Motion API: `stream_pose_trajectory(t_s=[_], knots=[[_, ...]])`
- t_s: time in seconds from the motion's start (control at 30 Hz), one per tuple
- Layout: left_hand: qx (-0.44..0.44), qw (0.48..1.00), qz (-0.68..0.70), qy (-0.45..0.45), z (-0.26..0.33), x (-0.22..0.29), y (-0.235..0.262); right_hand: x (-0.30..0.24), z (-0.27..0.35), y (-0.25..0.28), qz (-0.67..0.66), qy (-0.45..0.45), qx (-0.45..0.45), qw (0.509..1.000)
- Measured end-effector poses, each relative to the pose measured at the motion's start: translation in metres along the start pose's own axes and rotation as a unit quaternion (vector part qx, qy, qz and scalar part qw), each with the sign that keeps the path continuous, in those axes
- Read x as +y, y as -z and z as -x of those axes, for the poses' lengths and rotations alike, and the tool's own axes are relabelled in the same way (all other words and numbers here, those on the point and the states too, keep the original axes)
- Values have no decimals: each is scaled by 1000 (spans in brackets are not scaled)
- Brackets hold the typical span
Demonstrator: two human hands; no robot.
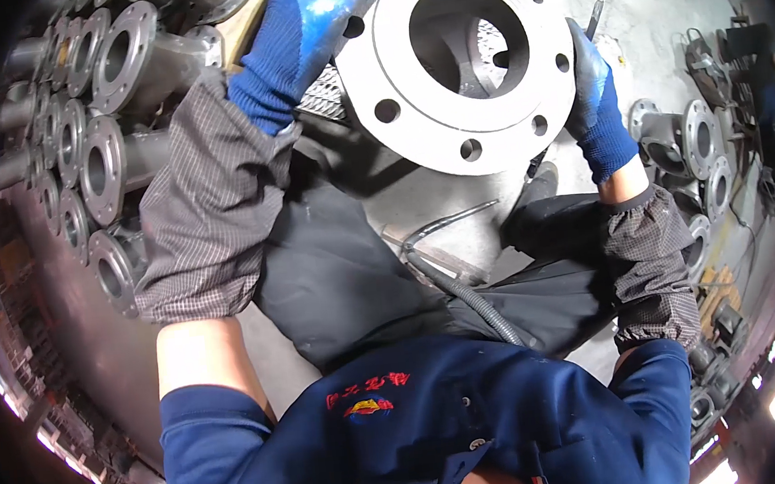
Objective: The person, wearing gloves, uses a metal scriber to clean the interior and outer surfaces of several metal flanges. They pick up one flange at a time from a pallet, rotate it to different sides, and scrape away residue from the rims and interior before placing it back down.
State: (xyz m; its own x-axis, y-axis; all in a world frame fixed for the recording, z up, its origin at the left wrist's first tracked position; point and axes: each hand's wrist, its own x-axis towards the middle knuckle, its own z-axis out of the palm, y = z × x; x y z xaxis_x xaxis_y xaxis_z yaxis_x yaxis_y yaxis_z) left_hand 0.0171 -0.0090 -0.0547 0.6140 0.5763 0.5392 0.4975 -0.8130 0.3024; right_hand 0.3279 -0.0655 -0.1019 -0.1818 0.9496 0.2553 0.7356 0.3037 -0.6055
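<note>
Head view puts a large grey cast-metal flanged fitting (459, 60), its round face ringed with bolt holes, at the top centre, above our lap. Its body behind the flange is mostly hidden, and what lies inside the bore is hard to make out. Our left hand (309, 28), in a blue glove, grips the flange's upper left rim, fingertips cut off by the frame. Our right hand (590, 86) closes on the right rim; a thin dark tool (596, 13) shows above it. Rows of grey flanged pipe pieces (89, 148) are stacked to the left.
</note>
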Motion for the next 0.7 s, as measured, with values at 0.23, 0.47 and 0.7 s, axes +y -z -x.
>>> stream_pose_trajectory(t_s=[0.23,0.47,0.7], knots=[[-56,877,312,361,-20,69,19,23,19,9,-109,-75,9,991],[-19,859,388,333,-21,72,2,10,19,18,-16,-42,36,998],[62,970,188,139,12,34,-6,-33,-1,30,116,26,18,993]])
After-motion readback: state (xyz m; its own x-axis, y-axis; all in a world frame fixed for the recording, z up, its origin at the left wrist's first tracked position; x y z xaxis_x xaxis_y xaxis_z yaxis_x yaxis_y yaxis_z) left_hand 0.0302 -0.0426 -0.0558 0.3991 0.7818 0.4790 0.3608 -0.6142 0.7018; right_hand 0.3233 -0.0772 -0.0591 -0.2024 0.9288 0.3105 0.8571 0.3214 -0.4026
